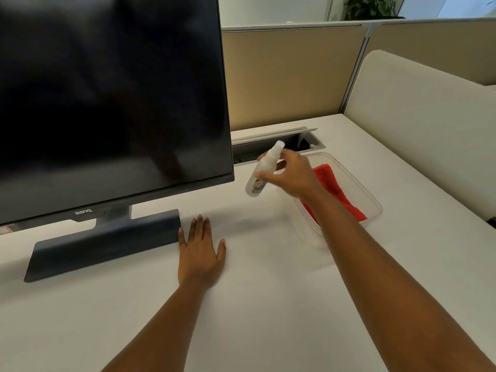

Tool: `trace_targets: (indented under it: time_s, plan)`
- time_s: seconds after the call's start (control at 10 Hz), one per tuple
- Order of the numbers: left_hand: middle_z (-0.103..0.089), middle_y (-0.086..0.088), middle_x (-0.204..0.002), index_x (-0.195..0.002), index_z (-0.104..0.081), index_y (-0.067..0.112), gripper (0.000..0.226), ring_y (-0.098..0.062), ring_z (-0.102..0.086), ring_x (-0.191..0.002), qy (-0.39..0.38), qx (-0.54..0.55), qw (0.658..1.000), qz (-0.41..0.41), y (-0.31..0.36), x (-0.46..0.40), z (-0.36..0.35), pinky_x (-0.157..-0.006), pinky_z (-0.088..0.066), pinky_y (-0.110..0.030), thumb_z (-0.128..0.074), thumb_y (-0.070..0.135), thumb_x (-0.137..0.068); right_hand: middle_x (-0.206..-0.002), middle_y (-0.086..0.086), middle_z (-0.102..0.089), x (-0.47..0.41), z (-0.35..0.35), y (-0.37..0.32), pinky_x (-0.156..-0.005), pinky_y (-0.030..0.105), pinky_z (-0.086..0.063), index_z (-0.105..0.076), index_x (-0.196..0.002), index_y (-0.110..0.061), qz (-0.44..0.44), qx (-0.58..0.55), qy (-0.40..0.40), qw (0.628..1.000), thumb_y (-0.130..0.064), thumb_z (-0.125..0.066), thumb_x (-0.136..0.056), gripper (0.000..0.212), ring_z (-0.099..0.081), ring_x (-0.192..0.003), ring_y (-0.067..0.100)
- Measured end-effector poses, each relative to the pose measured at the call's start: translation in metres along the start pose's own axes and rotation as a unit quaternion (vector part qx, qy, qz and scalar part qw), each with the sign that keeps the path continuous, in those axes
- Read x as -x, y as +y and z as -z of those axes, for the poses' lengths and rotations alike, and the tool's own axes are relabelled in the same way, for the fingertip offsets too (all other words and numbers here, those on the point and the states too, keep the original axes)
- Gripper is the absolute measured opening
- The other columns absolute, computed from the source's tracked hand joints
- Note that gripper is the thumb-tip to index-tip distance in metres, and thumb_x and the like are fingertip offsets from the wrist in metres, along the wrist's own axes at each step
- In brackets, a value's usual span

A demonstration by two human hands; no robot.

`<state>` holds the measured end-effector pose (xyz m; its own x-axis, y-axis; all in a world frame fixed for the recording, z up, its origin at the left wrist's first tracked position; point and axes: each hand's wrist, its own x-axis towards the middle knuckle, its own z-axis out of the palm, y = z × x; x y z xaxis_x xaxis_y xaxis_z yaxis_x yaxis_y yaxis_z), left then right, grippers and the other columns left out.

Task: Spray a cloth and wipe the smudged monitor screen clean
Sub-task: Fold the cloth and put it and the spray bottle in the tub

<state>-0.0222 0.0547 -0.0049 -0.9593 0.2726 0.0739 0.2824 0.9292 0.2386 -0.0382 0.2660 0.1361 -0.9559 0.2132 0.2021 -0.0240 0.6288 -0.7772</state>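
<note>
On the left of the white table (268, 304) stands one BenQ monitor (107, 103), its dark screen upright on a long grey base (107, 245); any smudges are too faint to pick out against the black, and the panel will likely want light, even pressure, since such a screen flexes and marks easily. Just beside the right end of that base, the left hand (200, 253) lies flat on the table, fingers (200, 224) spread and released, holding nothing. Further right and raised off the table, the right hand (292, 175) grasps one small spray bottle (261, 170), fingers closed around its middle while it tilts with the white nozzle uppermost and pointing away from the person; it looks like light, smooth plastic, probably a little slippery, so a hold around the body with one finger free for the pump head seems best. Behind the right forearm sits one clear plastic tray (373, 200), and in it lies one red cloth (335, 189), folded and partly hidden by the arm. This cloth appears soft, limp and nearly weightless; I judge it easiest to pinch by a folded edge and bunch into the palm, though the thin tray may slide as it is pulled out.
</note>
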Motion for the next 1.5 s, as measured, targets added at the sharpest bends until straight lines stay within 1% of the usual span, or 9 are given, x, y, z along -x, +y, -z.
trace_targets:
  time_s: [0.1, 0.2, 0.4, 0.5, 0.6, 0.7, 1.0, 1.3, 1.5]
  plan:
    - [0.01, -0.004, -0.156, -0.143, 0.009, 0.012, 0.064, -0.016, 0.012, -0.142, -0.001, -0.002, 1.0, -0.001, 0.0, 0.001, 0.0, -0.111, 0.018, -0.036, -0.018, 0.044, -0.094, -0.102, 0.003, -0.061, -0.007, 0.02, 0.002, -0.066, 0.007, -0.046, -0.061, -0.11, -0.007, -0.002, 0.005, 0.034, 0.999, -0.02, -0.076, -0.073, 0.042, -0.056, -0.077, 0.006]
    - [0.01, -0.004, -0.156, -0.143, 0.01, 0.011, 0.064, -0.016, 0.013, -0.142, -0.002, -0.006, 1.0, 0.0, 0.0, 0.001, 0.0, -0.112, 0.017, -0.037, -0.017, 0.044, -0.094, -0.104, 0.006, -0.061, -0.016, 0.044, 0.015, -0.066, 0.013, -0.043, -0.06, -0.11, -0.006, -0.027, 0.04, 0.107, 0.993, -0.022, -0.076, -0.072, 0.045, -0.054, -0.084, 0.012]
    - [0.013, -0.004, -0.155, -0.142, 0.013, 0.012, 0.064, -0.016, 0.015, -0.142, -0.005, -0.015, 1.0, 0.001, 0.0, 0.0, 0.0, -0.113, 0.017, -0.038, -0.015, 0.045, -0.094, -0.117, 0.013, -0.062, -0.027, 0.051, 0.038, -0.078, 0.027, -0.04, -0.058, -0.115, -0.006, -0.096, 0.06, 0.144, 0.983, -0.024, -0.077, -0.07, 0.051, -0.053, -0.093, 0.016]
    - [0.014, -0.004, -0.155, -0.142, 0.013, 0.012, 0.064, -0.016, 0.015, -0.142, -0.006, -0.015, 1.0, 0.001, 0.0, 0.0, 0.001, -0.112, 0.018, -0.038, -0.015, 0.045, -0.094, -0.121, 0.012, -0.06, -0.028, 0.045, 0.046, -0.082, 0.026, -0.039, -0.055, -0.12, -0.007, -0.11, 0.053, 0.129, 0.984, -0.02, -0.078, -0.07, 0.056, -0.053, -0.1, 0.018]
    - [0.013, -0.004, -0.155, -0.142, 0.012, 0.012, 0.064, -0.016, 0.015, -0.142, -0.006, -0.01, 1.0, 0.001, 0.0, 0.0, 0.001, -0.112, 0.018, -0.037, -0.016, 0.044, -0.094, -0.127, 0.011, -0.057, -0.028, 0.03, 0.053, -0.093, 0.033, -0.042, -0.049, -0.127, -0.007, -0.118, 0.049, 0.097, 0.987, -0.017, -0.077, -0.072, 0.062, -0.054, -0.11, 0.025]
    - [0.013, -0.004, -0.155, -0.142, 0.012, 0.012, 0.065, -0.016, 0.015, -0.142, -0.007, -0.007, 1.0, 0.002, 0.0, 0.0, 0.001, -0.112, 0.018, -0.038, -0.016, 0.045, -0.094, -0.127, 0.011, -0.057, -0.029, 0.02, 0.056, -0.096, 0.036, -0.042, -0.048, -0.128, -0.008, -0.121, 0.063, 0.082, 0.987, -0.018, -0.076, -0.073, 0.062, -0.055, -0.11, 0.026]
    - [0.015, -0.004, -0.155, -0.142, 0.014, 0.013, 0.065, -0.017, 0.017, -0.141, -0.011, -0.009, 1.0, 0.005, -0.001, 0.0, 0.0, -0.111, 0.019, -0.037, -0.015, 0.047, -0.094, -0.122, 0.012, -0.06, -0.025, 0.0, 0.068, -0.094, 0.037, -0.045, -0.052, -0.121, -0.008, -0.125, 0.089, 0.087, 0.984, -0.019, -0.07, -0.079, 0.047, -0.058, -0.104, 0.027]
    - [0.015, -0.004, -0.155, -0.141, 0.014, 0.013, 0.066, -0.017, 0.017, -0.141, -0.013, 0.003, 1.0, 0.005, 0.0, 0.0, 0.0, -0.111, 0.02, -0.037, -0.016, 0.046, -0.094, -0.128, 0.011, -0.056, -0.027, 0.003, 0.069, -0.099, 0.042, -0.042, -0.05, -0.126, -0.011, -0.137, 0.103, 0.027, 0.985, -0.013, -0.067, -0.082, 0.048, -0.054, -0.113, 0.03]
    - [0.015, -0.004, -0.155, -0.141, 0.015, 0.013, 0.066, -0.017, 0.017, -0.141, -0.013, 0.003, 1.0, 0.004, -0.001, 0.0, 0.0, -0.11, 0.02, -0.036, -0.016, 0.046, -0.094, -0.128, 0.011, -0.057, -0.027, 0.001, 0.067, -0.098, 0.042, -0.043, -0.049, -0.127, -0.011, -0.145, 0.111, 0.035, 0.983, -0.016, -0.066, -0.082, 0.048, -0.056, -0.111, 0.03]
